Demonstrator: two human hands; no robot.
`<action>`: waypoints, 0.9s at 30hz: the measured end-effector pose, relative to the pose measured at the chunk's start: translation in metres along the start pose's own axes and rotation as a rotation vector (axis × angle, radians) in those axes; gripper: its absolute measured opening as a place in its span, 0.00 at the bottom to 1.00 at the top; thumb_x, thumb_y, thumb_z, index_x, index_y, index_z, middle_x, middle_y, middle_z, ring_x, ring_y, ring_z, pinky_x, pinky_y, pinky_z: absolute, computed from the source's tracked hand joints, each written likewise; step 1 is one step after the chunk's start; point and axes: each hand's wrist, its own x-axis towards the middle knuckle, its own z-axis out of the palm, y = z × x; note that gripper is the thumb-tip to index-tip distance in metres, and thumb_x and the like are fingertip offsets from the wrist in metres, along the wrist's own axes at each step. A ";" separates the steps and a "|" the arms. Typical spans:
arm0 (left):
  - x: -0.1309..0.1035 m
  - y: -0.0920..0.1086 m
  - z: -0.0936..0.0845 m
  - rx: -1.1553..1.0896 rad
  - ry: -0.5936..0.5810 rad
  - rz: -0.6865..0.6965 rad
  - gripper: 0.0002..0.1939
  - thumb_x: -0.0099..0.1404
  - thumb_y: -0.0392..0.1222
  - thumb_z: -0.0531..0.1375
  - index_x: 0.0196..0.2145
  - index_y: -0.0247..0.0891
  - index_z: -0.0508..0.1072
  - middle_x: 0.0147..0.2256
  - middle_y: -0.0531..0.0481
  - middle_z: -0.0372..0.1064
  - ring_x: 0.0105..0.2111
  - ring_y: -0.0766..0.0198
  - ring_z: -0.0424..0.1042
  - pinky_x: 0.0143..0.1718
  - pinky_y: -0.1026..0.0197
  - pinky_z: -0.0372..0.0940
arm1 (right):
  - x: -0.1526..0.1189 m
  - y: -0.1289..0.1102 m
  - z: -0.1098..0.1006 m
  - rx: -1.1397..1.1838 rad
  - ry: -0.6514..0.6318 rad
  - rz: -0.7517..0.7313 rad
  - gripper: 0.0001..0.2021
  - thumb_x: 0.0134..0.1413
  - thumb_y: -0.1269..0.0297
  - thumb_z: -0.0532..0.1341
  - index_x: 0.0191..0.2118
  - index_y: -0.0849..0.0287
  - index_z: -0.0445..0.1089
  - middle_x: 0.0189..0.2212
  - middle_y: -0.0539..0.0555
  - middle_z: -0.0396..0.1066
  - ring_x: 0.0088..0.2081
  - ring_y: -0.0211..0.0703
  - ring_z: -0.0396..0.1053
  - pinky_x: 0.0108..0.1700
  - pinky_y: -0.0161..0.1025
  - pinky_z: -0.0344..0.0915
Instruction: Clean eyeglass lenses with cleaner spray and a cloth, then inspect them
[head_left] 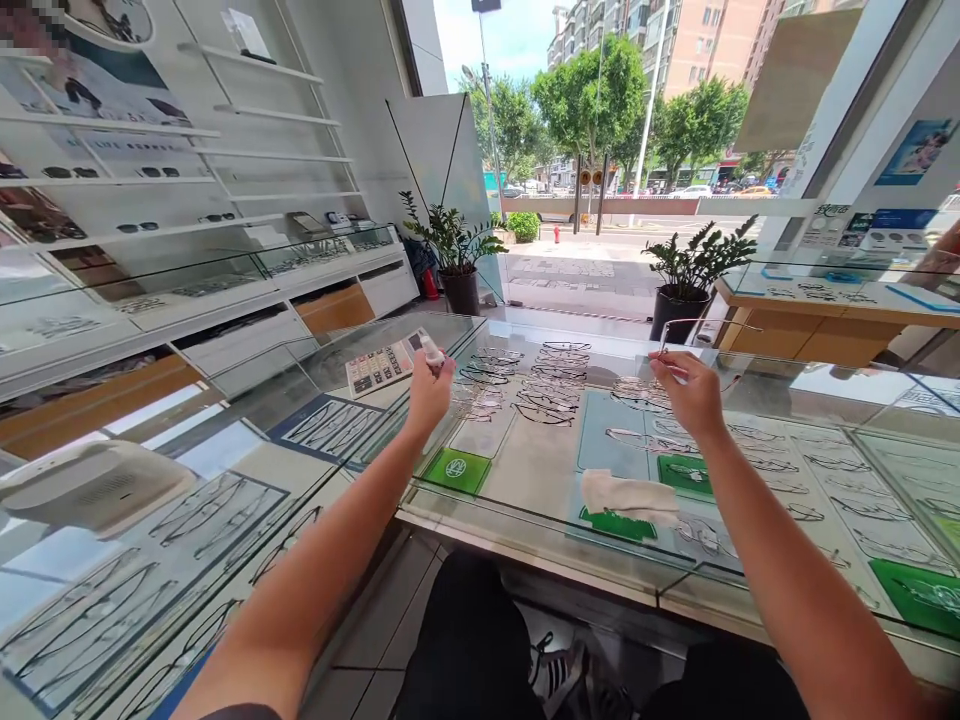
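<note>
My left hand (430, 396) is closed around a small white bottle (431, 350), raised over the glass counter (540, 470). Pinched between the fingertips of my right hand (694, 390) is a thin-framed pair of eyeglasses (712, 320), one temple sticking out to the right; its lenses are hard to make out. Between my hands, folded eyeglasses (555, 380) lie in rows on the glass. Nearer to me rests a crumpled off-white cloth (626, 495). Just left of my left hand lies a flat calculator-like panel (382, 370) with a grid of dark squares.
More eyeglasses (330, 425) are displayed beneath the glass on both sides. A pale rounded device (97, 485) stands at the left. Beyond the counter are two potted plants (459, 290) and a glass front onto the street. Wall shelves (270, 155) line the left; part of another person shows far right.
</note>
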 end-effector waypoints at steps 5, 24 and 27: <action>0.012 0.057 0.107 -0.323 -0.150 -0.114 0.23 0.58 0.56 0.71 0.44 0.44 0.68 0.34 0.54 0.66 0.32 0.65 0.68 0.23 0.66 0.62 | 0.000 -0.002 0.002 0.099 -0.029 0.065 0.20 0.64 0.45 0.69 0.47 0.58 0.82 0.48 0.60 0.82 0.47 0.51 0.81 0.54 0.55 0.79; -0.018 0.071 0.198 -0.636 -0.776 -0.453 0.40 0.62 0.83 0.53 0.22 0.40 0.64 0.19 0.54 0.53 0.19 0.67 0.53 0.18 0.65 0.44 | -0.016 -0.040 0.021 0.366 -0.327 0.311 0.21 0.66 0.39 0.65 0.45 0.53 0.79 0.46 0.56 0.81 0.46 0.48 0.80 0.45 0.43 0.71; -0.021 0.064 0.202 -0.410 -0.625 -0.279 0.36 0.64 0.78 0.56 0.24 0.39 0.68 0.22 0.52 0.60 0.22 0.67 0.57 0.22 0.63 0.50 | -0.019 -0.046 0.025 0.405 -0.379 0.358 0.22 0.65 0.39 0.65 0.45 0.54 0.79 0.44 0.56 0.81 0.44 0.48 0.80 0.41 0.41 0.69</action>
